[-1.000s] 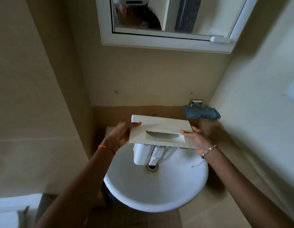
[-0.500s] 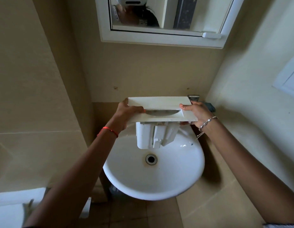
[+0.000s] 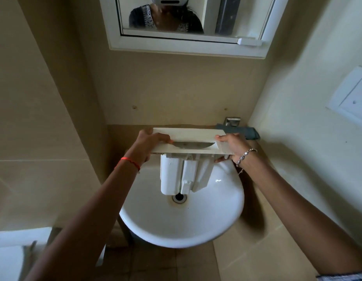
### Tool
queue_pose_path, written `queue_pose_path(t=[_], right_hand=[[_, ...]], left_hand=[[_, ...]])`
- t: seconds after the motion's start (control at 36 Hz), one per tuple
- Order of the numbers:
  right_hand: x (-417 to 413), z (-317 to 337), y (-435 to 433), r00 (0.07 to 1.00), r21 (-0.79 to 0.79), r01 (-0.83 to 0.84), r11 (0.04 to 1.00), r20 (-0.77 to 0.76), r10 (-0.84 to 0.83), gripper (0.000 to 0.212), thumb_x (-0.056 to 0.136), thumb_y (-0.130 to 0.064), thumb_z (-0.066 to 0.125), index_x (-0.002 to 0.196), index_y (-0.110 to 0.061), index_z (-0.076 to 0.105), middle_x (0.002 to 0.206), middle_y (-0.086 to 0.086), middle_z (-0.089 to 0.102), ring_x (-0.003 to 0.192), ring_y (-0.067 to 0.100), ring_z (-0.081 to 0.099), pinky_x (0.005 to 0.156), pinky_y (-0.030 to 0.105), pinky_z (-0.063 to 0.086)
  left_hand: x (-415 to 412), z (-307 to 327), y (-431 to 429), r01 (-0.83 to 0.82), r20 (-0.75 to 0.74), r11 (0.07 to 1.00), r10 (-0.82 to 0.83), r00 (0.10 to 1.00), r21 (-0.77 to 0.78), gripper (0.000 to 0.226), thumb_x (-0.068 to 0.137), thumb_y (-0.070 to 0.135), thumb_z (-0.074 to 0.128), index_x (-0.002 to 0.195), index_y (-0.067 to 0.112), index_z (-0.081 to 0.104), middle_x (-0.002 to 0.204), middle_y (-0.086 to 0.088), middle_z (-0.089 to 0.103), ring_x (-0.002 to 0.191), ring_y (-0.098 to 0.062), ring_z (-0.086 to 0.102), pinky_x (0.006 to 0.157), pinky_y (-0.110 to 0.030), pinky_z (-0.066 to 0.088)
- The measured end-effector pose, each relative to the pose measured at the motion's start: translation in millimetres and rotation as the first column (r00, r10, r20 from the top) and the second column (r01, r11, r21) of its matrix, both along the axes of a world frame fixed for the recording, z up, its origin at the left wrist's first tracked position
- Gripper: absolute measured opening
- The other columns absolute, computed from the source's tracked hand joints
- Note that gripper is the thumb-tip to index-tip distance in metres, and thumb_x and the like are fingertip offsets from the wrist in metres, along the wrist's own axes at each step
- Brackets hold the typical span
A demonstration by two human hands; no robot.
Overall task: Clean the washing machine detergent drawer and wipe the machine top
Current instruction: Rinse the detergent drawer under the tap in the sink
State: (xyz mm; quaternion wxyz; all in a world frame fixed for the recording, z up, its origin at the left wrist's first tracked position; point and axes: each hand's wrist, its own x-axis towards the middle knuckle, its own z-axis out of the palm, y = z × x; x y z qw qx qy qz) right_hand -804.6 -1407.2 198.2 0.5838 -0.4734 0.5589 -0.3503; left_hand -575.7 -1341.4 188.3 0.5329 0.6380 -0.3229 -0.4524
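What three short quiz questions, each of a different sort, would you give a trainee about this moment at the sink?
1. True or false: the detergent drawer lies flat on the bottom of the sink.
2. Where is the grey-blue cloth? A: in the left hand. B: by the tap, behind the right hand. C: in the sink.
3. Fill in: the drawer's compartments hang down over the sink's ___.

Key: 1 false: the left hand and the right hand hold it by the ends of its front panel, above the sink. 2 B. 3 drain.
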Motion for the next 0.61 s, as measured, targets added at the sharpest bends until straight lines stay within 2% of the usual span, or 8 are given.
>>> queue_pose_path(t=[0.08,0.14,0.22,0.28,0.42,0.44,0.53,0.61], right_hand=[[1,-6,0,0.994,-0.145,0.071,0.987,0.089,-0.059,0.019,0.083,-0.001,0.061,0.101,-0.007,0.063,0.081,0.005,0.061,0.07,0.02,0.057,0.059,0.032,0.053],[1,-8,-1,0.992,-0.189,0.082,0.979,0.107,-0.062,0.022,0.083,0.0,0.061,0.103,-0.009,0.063,0.087,0.005,0.064,0.074,0.019,0.058,0.066,0.03,0.05],[0,-7,-1,0.999,-0.076,0.042,0.996,0.022,-0.04,0.008,0.084,-0.004,0.061,0.092,-0.004,0.06,0.082,0.013,0.057,0.063,0.027,0.053,0.051,0.039,0.055],[-2,-8,1,0.999,-0.033,0.036,0.999,0.004,-0.036,0.004,0.085,-0.005,0.06,0.087,-0.002,0.059,0.074,0.013,0.054,0.055,0.028,0.049,0.039,0.038,0.051],[-3,-13,-1,0.996,-0.141,0.081,0.987,0.045,-0.076,0.012,0.084,-0.003,0.06,0.095,-0.005,0.064,0.079,0.006,0.061,0.066,0.017,0.056,0.06,0.033,0.051],[-2,-11,0,0.997,-0.093,0.077,0.993,0.035,-0.074,0.003,0.084,-0.004,0.059,0.086,-0.005,0.062,0.078,0.01,0.059,0.06,0.02,0.056,0.057,0.037,0.053],[-3,-11,-2,0.998,-0.002,0.068,0.998,0.015,-0.068,0.012,0.085,-0.003,0.056,0.073,-0.004,0.054,0.067,0.012,0.05,0.039,0.023,0.048,0.037,0.038,0.049],[-3,-15,-4,0.991,-0.15,0.13,0.98,0.045,-0.124,0.01,0.084,-0.002,0.058,0.089,0.006,0.062,0.067,0.006,0.052,0.061,0.021,0.051,0.049,0.026,0.046]], left_hand=[[-4,-4,5,-0.018,0.033,0.996,0.021,0.999,-0.082,0.07,0.056,0.006,0.082,0.121,0.002,0.055,0.11,-0.015,0.063,0.091,-0.026,0.064,0.056,-0.023,0.052],[-5,-5,6,-0.025,0.033,0.995,0.029,0.999,-0.097,0.058,0.059,0.003,0.08,0.112,0.008,0.057,0.098,-0.009,0.064,0.084,-0.023,0.063,0.054,-0.021,0.052],[-8,-2,9,0.015,0.035,0.999,-0.014,0.999,-0.041,0.033,0.068,0.002,0.075,0.098,0.007,0.06,0.084,-0.007,0.062,0.069,-0.018,0.06,0.048,-0.017,0.049],[-9,-6,9,0.009,0.038,1.0,-0.008,0.999,-0.02,0.034,0.067,0.002,0.076,0.098,0.004,0.061,0.089,-0.011,0.064,0.071,-0.019,0.061,0.051,-0.019,0.052],[-10,-11,9,-0.058,0.029,0.996,0.06,0.998,-0.066,0.063,0.06,0.002,0.08,0.118,0.004,0.057,0.108,-0.014,0.062,0.087,-0.024,0.063,0.052,-0.021,0.051],[-11,-9,9,-0.054,0.014,0.997,0.055,0.998,-0.048,0.058,0.062,0.001,0.078,0.116,0.001,0.057,0.104,-0.014,0.062,0.082,-0.022,0.062,0.048,-0.019,0.05],[-13,-3,10,-0.034,-0.024,0.999,0.034,0.999,0.008,0.041,0.066,-0.002,0.075,0.104,0.002,0.06,0.091,-0.01,0.062,0.07,-0.017,0.06,0.043,-0.017,0.048],[-15,-7,13,-0.052,-0.017,0.996,0.051,0.999,-0.066,0.041,0.065,-0.004,0.075,0.101,0.008,0.06,0.09,-0.007,0.063,0.078,-0.022,0.061,0.053,-0.024,0.052]])
